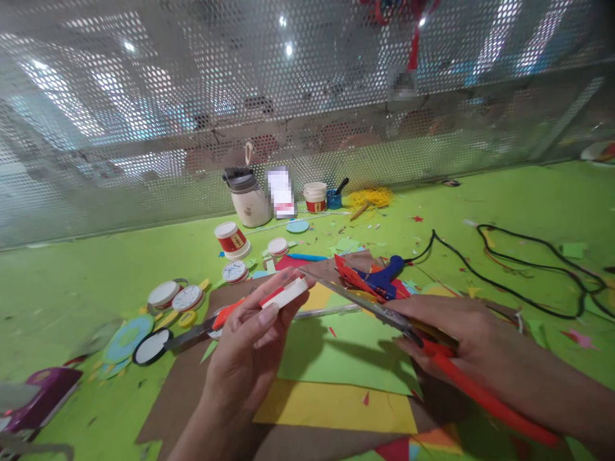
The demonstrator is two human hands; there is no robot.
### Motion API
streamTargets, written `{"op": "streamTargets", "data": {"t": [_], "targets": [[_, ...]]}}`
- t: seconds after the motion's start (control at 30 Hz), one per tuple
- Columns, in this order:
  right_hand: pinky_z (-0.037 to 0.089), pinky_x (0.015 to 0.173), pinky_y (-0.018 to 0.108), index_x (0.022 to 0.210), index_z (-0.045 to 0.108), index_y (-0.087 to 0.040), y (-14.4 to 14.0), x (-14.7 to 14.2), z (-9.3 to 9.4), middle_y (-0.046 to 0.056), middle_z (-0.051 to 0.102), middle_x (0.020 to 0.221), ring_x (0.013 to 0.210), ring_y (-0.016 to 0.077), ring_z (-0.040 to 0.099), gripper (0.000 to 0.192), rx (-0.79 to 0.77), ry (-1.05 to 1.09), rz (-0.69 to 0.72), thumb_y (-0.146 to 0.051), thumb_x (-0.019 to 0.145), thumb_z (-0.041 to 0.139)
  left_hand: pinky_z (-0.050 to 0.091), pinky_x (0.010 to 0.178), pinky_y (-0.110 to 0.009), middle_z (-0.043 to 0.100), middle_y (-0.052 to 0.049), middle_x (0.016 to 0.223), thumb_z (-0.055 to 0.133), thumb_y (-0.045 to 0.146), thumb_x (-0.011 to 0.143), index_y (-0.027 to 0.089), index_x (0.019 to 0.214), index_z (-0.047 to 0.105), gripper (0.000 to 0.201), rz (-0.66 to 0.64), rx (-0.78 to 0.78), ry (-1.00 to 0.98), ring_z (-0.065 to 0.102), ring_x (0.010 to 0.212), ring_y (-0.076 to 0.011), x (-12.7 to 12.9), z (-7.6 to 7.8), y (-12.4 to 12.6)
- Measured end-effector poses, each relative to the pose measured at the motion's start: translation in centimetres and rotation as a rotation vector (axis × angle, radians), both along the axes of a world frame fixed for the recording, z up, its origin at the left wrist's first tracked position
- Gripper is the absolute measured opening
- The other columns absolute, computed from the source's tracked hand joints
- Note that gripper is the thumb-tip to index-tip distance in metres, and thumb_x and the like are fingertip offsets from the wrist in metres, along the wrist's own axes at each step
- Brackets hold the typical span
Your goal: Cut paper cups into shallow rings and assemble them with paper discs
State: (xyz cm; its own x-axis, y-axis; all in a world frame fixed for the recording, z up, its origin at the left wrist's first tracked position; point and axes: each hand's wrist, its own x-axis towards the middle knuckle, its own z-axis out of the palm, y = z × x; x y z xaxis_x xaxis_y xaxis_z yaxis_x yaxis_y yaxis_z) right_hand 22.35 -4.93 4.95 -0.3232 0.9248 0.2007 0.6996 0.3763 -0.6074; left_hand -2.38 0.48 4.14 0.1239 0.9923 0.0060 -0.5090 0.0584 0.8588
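Scissors (pixel 384 314): bright metal blades, glossy red plastic handles, in right hand (pixel 461 333). Left hand (pixel 250 346) pinches piece (pixel 283 296), smooth, white with red layer, material unclear. Paper sheets (pixel 336 358): matt green and yellow over dull brown card. Table (pixel 72 282): matt green, littered with paper scraps. Glue gun (pixel 384 276): shiny blue plastic. Cable (pixel 528 269): black, smooth. Far screen (pixel 192 96): perforated metal, reflective. Jug (pixel 247 198): glossy cream plastic.

a blue glue gun (pixel 384 276) with black cord (pixel 519 282), paper cups (pixel 232 239), a white jug (pixel 248 198) on the green table (pixel 72 282)
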Motion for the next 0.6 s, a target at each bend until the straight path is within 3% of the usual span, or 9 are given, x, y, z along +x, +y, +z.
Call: {"op": "streamTargets", "data": {"t": [0.2, 0.33, 0.6], "targets": [[0.057, 0.081, 0.030, 0.121, 0.065, -0.031, -0.34, -0.05, -0.04, 0.000, 0.073, 0.110, 0.096, 0.0202, 0.069, 0.045, 0.008, -0.035, 0.042, -0.008, 0.083, 0.058, 0.042, 0.107, -0.040, 0.074, -0.012, 0.114, 0.080, 0.021, 0.064, 0.020, 0.116, 0.072, 0.053, -0.030, 0.001, 0.081, 0.060, 0.119, -0.0321, -0.16, 0.20, -0.28], [0.058, 0.079, 0.035, 0.119, 0.067, -0.029, -0.55, 0.00, -0.22, 0.004, 0.074, 0.107, 0.094, 0.0242, 0.070, 0.041, 0.068, -0.078, 0.040, -0.010, 0.083, 0.060, 0.048, 0.100, -0.037, 0.073, -0.013, 0.116, 0.082, 0.016, 0.060, 0.021, 0.124, 0.067, 0.065, -0.037, -0.002, 0.156, 0.061, 0.116, -0.0325, -0.08, 0.56, -0.62], [0.055, 0.084, 0.033, 0.115, 0.066, -0.029, -0.42, -0.12, -0.54, 0.002, 0.072, 0.110, 0.097, 0.0207, 0.068, 0.036, 0.027, 0.011, 0.031, -0.011, 0.085, 0.058, 0.051, 0.095, -0.030, 0.065, -0.009, 0.132, 0.083, 0.020, 0.062, 0.023, 0.119, 0.070, 0.058, -0.091, 0.013, 0.178, 0.059, 0.120, -0.0294, -0.11, 0.26, -0.47]]}}
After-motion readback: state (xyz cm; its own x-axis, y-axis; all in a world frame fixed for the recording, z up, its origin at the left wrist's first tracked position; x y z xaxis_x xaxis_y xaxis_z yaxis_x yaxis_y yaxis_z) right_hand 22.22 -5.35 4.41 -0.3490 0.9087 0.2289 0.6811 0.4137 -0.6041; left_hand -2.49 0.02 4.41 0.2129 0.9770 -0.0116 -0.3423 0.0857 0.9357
